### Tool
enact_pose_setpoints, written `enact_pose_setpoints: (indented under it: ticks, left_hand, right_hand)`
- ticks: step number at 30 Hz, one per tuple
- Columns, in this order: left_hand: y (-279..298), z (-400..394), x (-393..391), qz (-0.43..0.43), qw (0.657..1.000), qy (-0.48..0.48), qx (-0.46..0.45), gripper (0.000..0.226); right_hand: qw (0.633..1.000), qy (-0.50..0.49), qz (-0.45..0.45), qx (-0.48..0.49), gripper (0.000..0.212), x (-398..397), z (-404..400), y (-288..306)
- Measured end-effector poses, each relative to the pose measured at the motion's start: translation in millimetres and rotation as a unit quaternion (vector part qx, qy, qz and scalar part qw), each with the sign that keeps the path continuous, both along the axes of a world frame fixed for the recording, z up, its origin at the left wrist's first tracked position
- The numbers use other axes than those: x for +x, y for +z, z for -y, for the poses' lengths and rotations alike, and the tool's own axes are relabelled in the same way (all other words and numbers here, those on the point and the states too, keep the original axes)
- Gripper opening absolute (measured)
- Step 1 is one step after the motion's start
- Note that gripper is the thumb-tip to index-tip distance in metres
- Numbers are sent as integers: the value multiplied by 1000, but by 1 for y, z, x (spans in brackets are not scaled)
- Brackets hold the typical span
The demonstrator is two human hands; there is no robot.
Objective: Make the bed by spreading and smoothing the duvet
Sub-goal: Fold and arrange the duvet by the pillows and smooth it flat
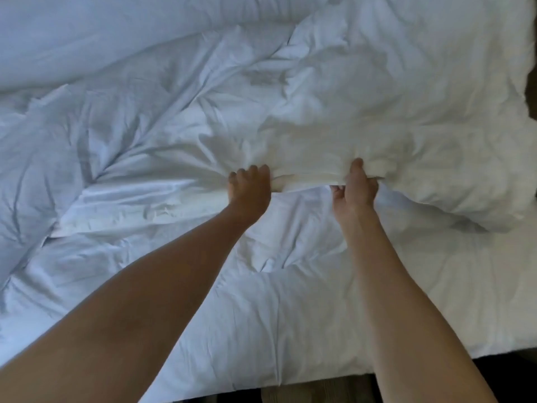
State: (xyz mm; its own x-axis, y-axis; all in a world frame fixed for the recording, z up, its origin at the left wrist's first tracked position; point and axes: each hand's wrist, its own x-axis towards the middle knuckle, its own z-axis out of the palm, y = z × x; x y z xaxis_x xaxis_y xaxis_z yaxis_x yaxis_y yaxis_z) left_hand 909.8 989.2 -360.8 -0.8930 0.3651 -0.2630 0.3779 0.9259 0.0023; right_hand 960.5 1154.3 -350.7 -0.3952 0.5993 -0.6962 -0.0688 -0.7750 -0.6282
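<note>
A white, wrinkled duvet (319, 91) covers nearly the whole view, folded back on itself so that a thick folded edge runs across the middle. My left hand (250, 189) is closed in a fist on that edge, knuckles up. My right hand (356, 186) grips the same edge a hand's width to the right, thumb on top and fingers tucked under the fold. Both bare forearms reach in from the bottom. Below the fold lies a flatter layer of the duvet (305, 301). A rounded corner of the folded part bulges at the right.
The bed's near edge (319, 382) runs along the bottom, with dark floor (313, 394) below it. A dark gap (531, 91) shows past the bed's right edge. Bunched white bedding (87, 33) lies along the far left.
</note>
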Motion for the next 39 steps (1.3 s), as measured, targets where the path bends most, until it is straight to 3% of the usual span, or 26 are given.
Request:
enact_pose_setpoints:
  ticks: [3,7,11,15,18,24,26,29,33,36,39]
  left_hand:
    - [51,-51,28,39,997,-52,38,29]
    - [99,-119,91,97,973,-66,199,20]
    - [112,-124,122,157,964,-79,197,27]
    - [114,-96,132,132,975,-80,162,38]
    - [125,-96,138,111,973,-101,178,61]
    - [142,-162,133,-36,963,-184,193,86]
    - [141,-200,127,-40,963,-206,169,85]
    - [133,-256,118,41,974,-176,133,68]
    - [110,-297,120,109,976,-125,143,26]
    - [102,-305,110,101,973,-84,191,25]
    - [110,-311,102,81,961,-55,257,33]
  right_hand:
    - [995,-49,-10,85,30,7,-52,51]
    - [980,-95,38,169,56,44,-129,112]
    - [979,11,97,179,50,103,-131,137]
    - [985,52,77,148,41,140,-95,131]
    - [990,65,59,114,31,143,-76,125]
    - [982,166,11,86,15,133,-101,128]
    - [975,201,-3,92,10,134,-130,123]
    - [977,200,-23,67,14,132,-185,108]
    - [992,83,-84,-51,58,135,-247,76]
    - [982,45,-147,-110,60,127,-285,48]
    - [989,97,-91,-59,48,96,-308,64]
